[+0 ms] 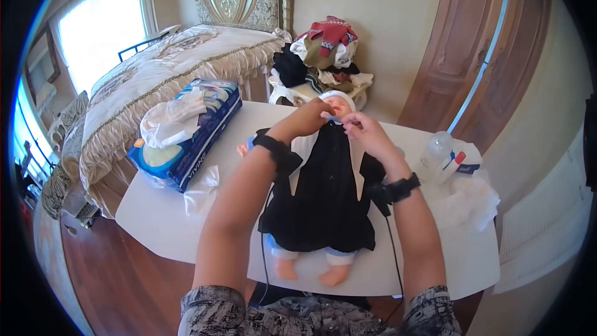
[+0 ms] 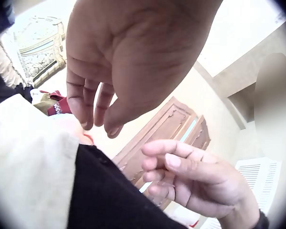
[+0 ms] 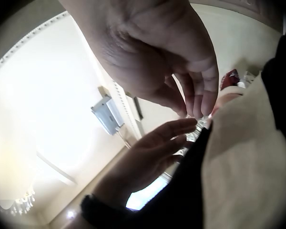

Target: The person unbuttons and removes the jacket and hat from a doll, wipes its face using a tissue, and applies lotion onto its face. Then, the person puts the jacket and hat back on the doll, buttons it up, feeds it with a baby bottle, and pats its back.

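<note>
Left hand (image 1: 305, 119) and right hand (image 1: 370, 135) are both at the collar (image 1: 336, 128), fingers bent, can't tell if pinching. The black outfit (image 1: 326, 193) is on a doll (image 1: 336, 274) lying on the table (image 1: 165, 230); probably light, floppy cloth, so grab collar edges.

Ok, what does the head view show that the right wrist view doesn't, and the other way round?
Only the head view shows the doll's bare feet, the blue package and the clear bottle on the table.

Only the right wrist view shows a chandelier and a pale boxy fixture.

Both show the left hand, the right hand, the black-and-cream garment and, partly hidden, the doll's head.
</note>
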Tool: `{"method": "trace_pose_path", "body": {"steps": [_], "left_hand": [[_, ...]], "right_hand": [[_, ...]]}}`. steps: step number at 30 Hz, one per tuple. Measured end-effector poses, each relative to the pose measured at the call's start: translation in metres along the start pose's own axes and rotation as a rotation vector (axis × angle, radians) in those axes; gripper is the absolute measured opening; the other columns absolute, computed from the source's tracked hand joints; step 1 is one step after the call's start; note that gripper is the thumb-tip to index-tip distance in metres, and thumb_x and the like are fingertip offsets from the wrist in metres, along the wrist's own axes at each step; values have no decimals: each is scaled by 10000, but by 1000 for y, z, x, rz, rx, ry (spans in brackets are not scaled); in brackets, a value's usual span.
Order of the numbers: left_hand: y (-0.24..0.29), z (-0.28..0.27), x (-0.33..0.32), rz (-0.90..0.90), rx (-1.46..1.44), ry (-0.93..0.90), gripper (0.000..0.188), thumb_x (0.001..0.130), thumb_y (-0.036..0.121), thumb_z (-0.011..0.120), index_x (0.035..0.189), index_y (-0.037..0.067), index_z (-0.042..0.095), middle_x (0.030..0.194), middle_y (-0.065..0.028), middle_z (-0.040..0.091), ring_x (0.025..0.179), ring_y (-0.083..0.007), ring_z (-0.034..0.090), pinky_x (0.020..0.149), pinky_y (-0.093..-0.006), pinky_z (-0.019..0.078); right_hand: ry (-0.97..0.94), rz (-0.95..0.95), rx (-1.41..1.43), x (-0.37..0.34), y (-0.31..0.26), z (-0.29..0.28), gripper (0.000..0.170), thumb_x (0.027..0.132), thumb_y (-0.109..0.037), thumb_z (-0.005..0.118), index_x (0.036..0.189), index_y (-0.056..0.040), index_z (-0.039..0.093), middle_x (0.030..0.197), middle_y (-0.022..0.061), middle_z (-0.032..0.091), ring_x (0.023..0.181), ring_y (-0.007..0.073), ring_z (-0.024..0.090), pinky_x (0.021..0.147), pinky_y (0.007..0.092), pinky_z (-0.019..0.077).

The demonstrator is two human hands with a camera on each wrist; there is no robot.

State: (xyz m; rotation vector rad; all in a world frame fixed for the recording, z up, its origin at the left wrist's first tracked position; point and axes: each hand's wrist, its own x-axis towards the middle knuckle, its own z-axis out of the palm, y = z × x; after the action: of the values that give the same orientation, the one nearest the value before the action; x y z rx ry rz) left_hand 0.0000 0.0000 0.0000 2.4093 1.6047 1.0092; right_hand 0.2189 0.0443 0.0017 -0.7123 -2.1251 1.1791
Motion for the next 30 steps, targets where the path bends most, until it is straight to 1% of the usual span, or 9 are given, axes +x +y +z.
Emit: {"method": "trace_pose_path", "body": {"steps": [3, 6, 7, 10, 14, 16, 19, 23, 30], "left_hand": [[-19, 18, 11, -17, 79, -194, 229, 814, 127, 666, 1034, 65, 656, 1078, -174, 613, 1044, -351, 577, 924, -398, 449], [-10, 17, 11, -91, 83, -207, 173, 788, 138, 682, 937, 56, 651, 1068, -172, 620, 1040, -341, 585, 897, -390, 457], [-9, 14, 11, -36, 75, -199, 167, 786, 160, 676, 900, 46, 635, 990, -177, 647, 959, -344, 617, 835, -405, 478], [-4, 15, 10, -106, 89, -189, 194, 790, 188, 664, 910, 39, 632, 902, -181, 665, 861, -350, 639, 776, -421, 491], [-14, 17, 15, -15, 137, -241, 231, 767, 194, 657, 934, 37, 682, 887, -190, 677, 817, -348, 648, 732, -428, 494], [-13, 16, 16, -44, 119, -204, 238, 772, 205, 660, 932, 31, 691, 874, -176, 684, 798, -324, 656, 723, -418, 497], [-17, 11, 7, -87, -30, -191, 251, 778, 218, 674, 933, 21, 691, 857, -155, 690, 780, -284, 662, 717, -397, 501], [-19, 11, 3, -188, -192, -215, 258, 780, 220, 694, 931, 11, 689, 837, -139, 689, 774, -235, 657, 717, -369, 501], [-24, 26, 2, 0, 6, -10, 260, 760, 227, 718, 916, 23, 674, 807, -143, 675, 773, -276, 656, 700, -377, 502]], "right_hand": [[97, 112, 87, 19, 22, 13, 177, 940, -57, 536, 1103, -16, 592, 962, 38, 617, 847, 112, 581, 775, 260, 494], [63, 128, 64, 22, 22, 18, 202, 931, -46, 541, 1125, -18, 590, 981, 48, 631, 868, 117, 585, 771, 265, 496], [-12, 4, -76, 25, 25, 17, 232, 923, -47, 554, 1148, -12, 598, 987, 56, 646, 881, 127, 594, 776, 274, 497], [-55, 13, -144, 28, 32, 16, 251, 892, -18, 569, 1137, 2, 618, 996, 99, 680, 863, 174, 635, 777, 298, 513], [-113, 27, -165, 31, 31, 12, 265, 871, -6, 568, 1127, 9, 632, 955, 97, 684, 836, 165, 636, 751, 287, 504], [-120, -3, -191, 33, 33, 12, 271, 862, -2, 567, 1124, 12, 633, 929, 91, 682, 824, 156, 635, 737, 281, 500], [-168, 5, -208, 33, 36, 12, 227, 926, -47, 546, 1133, 11, 619, 899, 27, 632, 792, 110, 583, 694, 262, 478], [-123, 116, -10, 27, 42, 10, 202, 963, -95, 539, 1119, -9, 634, 836, -11, 601, 726, 77, 540, 656, 230, 448], [-39, 140, 165, 27, 54, 16, 185, 963, -127, 569, 1086, -16, 653, 800, -28, 588, 667, 60, 508, 625, 207, 424]]}}
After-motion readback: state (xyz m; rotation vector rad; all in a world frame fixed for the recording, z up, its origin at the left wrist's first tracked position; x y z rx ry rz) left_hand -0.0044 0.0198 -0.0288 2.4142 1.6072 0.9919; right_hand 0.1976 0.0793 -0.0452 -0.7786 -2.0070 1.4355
